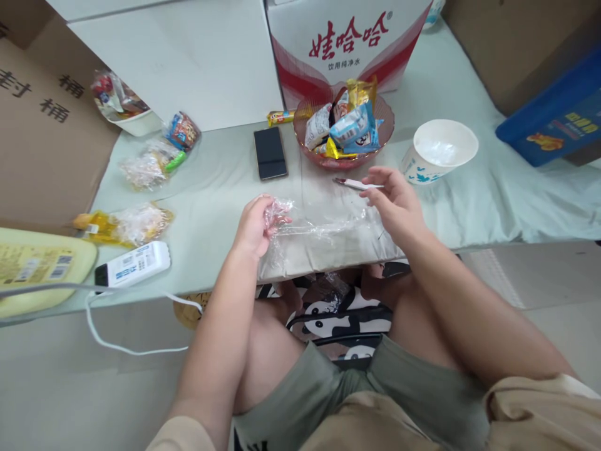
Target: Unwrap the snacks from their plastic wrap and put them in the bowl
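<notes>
One crumple of film (pixel 320 230) on the cloth (pixel 220 169), long axis 9-to-3 o'clock, lies at 3 o'clock from the nearer left hand (pixel 255 227), clamped on its bunched end, and at 8 o'clock from the right hand (pixel 397 205), fingers apart, white stick (pixel 353 183) at its 10 o'clock.

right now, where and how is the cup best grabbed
Probably by the outer wall just under the rim, right hand coming from the near side: the cup stands upright and widens upward, so the flare should resist slipping, while the bowl sits to its left.
</notes>
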Available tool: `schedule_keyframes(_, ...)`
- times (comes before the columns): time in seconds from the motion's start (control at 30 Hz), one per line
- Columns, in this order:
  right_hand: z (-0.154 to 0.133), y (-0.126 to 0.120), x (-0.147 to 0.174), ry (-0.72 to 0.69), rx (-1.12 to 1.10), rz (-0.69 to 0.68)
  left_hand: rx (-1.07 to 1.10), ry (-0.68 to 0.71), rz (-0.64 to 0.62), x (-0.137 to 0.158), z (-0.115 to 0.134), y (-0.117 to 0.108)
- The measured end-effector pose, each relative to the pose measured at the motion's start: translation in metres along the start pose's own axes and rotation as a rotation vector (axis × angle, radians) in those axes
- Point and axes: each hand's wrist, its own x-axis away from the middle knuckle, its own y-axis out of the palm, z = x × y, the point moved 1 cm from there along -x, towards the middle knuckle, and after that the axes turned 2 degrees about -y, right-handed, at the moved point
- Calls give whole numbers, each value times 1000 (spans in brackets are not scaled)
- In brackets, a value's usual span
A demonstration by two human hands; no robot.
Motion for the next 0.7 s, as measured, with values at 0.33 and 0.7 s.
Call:
schedule_keyframes(0.33,-12,4,14,-205,328,-658,-431,94,-16,1,0,-17)
schedule_keyframes(0.7,-3,0,17,-148,506,-521,-477,235,224,-13,2,-46)
